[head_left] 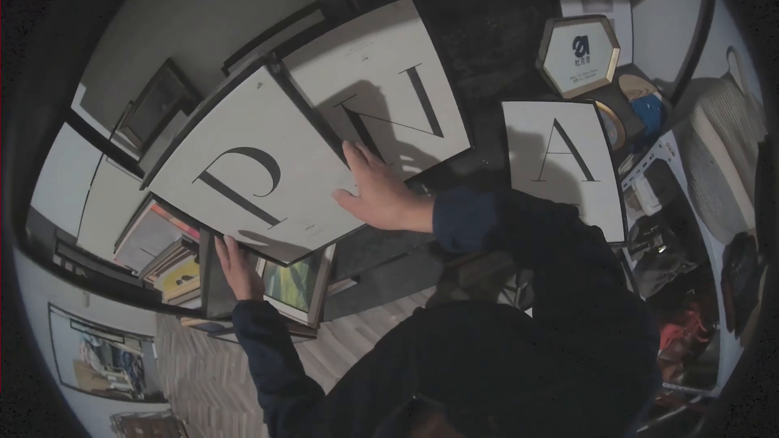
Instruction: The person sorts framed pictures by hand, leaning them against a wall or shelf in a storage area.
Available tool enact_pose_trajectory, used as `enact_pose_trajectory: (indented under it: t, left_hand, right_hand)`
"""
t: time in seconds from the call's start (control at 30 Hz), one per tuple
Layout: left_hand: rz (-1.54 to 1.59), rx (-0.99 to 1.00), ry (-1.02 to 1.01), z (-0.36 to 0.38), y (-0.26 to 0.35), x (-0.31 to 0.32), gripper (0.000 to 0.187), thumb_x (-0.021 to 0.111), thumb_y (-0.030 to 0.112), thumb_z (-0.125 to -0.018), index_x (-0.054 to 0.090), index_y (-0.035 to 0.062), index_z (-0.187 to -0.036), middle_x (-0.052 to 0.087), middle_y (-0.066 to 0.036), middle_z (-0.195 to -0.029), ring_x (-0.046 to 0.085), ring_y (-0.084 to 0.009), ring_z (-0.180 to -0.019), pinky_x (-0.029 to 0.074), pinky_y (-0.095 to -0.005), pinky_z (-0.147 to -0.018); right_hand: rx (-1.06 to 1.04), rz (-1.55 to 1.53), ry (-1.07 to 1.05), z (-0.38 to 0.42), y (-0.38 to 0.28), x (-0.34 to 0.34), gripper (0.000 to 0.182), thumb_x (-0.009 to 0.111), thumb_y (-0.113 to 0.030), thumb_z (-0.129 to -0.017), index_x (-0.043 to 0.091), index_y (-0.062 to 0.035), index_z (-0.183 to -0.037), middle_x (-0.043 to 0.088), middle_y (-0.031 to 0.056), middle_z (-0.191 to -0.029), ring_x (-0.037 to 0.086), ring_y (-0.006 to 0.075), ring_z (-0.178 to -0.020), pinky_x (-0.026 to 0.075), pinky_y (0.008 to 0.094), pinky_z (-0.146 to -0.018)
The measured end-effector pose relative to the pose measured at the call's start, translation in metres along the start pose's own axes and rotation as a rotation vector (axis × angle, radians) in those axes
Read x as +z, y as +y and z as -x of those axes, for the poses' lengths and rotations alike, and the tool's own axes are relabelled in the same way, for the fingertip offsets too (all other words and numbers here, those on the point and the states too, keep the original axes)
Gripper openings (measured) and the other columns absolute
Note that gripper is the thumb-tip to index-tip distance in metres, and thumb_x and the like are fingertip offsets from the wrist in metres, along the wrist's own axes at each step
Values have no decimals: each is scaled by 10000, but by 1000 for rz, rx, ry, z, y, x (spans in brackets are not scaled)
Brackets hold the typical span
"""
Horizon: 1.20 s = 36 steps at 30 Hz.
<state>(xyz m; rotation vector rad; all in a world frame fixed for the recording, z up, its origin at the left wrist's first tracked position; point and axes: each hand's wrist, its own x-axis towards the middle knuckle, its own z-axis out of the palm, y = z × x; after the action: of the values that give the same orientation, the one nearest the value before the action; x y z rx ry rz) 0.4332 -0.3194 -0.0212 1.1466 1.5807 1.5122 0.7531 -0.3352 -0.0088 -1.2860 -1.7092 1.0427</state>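
Note:
A large white panel with a black letter P (pixel 308 122) stands tilted at the left centre. My left hand (pixel 240 269) is at its lower edge, fingers extended and the tips partly hidden by the panel. On the panel's right side lies my right hand (pixel 381 193), thumb and fingers apart. Behind it, a white panel with a black N (pixel 398 40) is partly covered by the P panel. Farther right, a white panel with a black A (pixel 527 126) stands on the dark surface, its lower right part beside my sleeve.
A hexagonal gold-edged frame (pixel 604 69) stands at the upper right. Books (pixel 180 280) and a framed green picture (pixel 294 282) are below the P panel. A shelf with bags (pixel 690 316) is at the right. Wooden flooring (pixel 203 373) shows below.

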Motion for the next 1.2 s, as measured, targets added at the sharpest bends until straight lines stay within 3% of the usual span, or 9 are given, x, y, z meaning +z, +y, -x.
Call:
enact_pose_trajectory:
  t: [0.2,0.3,0.4,0.5,0.6,0.7,0.8,0.9,1.2]
  left_hand:
    - [67,-40,-5,-13,-27,-1,840,549,455,-1030,91,73,-1621,120,-133,-1681,182,-275,-1548,196,-418,-1276]
    - [148,31,39,-29,-55,-1,750,588,371,-1031,238,17,-1593,218,-135,-1661,265,-215,-1516,235,-347,-1241]
    - [170,-33,-15,-17,-41,5,812,577,401,-1032,140,40,-1613,121,-151,-1681,194,-256,-1541,184,-363,-1259]
    - [171,-86,-44,-8,-34,26,833,564,457,-1025,110,94,-1622,70,-129,-1686,124,-293,-1556,161,-439,-1284]
    - [156,-102,17,-7,-35,36,790,513,490,-1039,149,96,-1620,82,-126,-1690,129,-282,-1557,159,-417,-1277]
    - [168,-76,45,-7,-40,37,778,489,482,-1051,164,44,-1605,144,-137,-1675,179,-274,-1542,192,-404,-1270]
    - [185,-34,77,-4,-46,39,687,497,466,-1056,317,26,-1551,342,-116,-1603,336,-240,-1462,275,-368,-1213]
    - [204,-15,60,-11,-61,33,732,501,446,-1053,243,-4,-1570,264,-150,-1632,281,-290,-1497,273,-402,-1260]
    - [245,74,-51,-22,-78,20,643,513,373,-1066,342,-30,-1537,390,-173,-1577,392,-277,-1441,331,-368,-1208]
  right_hand:
    - [59,-53,-127,-2,25,-4,781,488,-342,-1074,-9,-27,-1589,4,155,-1666,21,354,-1551,148,507,-1312]
    - [100,-1,-115,0,38,-6,796,524,-328,-1067,11,-27,-1595,23,153,-1669,51,343,-1551,178,487,-1307]
    - [101,-32,-106,-2,52,-8,812,553,-303,-1057,0,-67,-1602,10,115,-1673,214,416,-1497,336,541,-1237]
    - [151,-94,-64,3,54,-24,816,567,-300,-1052,28,-58,-1615,43,142,-1685,258,436,-1491,346,511,-1205]
    - [167,-80,-47,5,55,-29,811,582,-281,-1045,61,-47,-1619,70,164,-1690,281,430,-1491,347,475,-1186]
    - [94,14,-18,3,67,-26,808,590,-278,-1043,71,-50,-1619,72,175,-1686,294,445,-1480,352,494,-1180]
    - [56,78,9,5,71,-27,792,591,-266,-1037,100,-32,-1614,104,192,-1678,325,440,-1469,359,473,-1177]
    - [101,-29,-58,11,59,-37,782,567,-271,-1051,70,-48,-1612,79,172,-1675,300,443,-1472,365,515,-1191]
    - [-78,-43,1,-2,77,-50,642,549,-200,-1055,237,54,-1555,293,269,-1599,303,415,-1485,353,500,-1189]
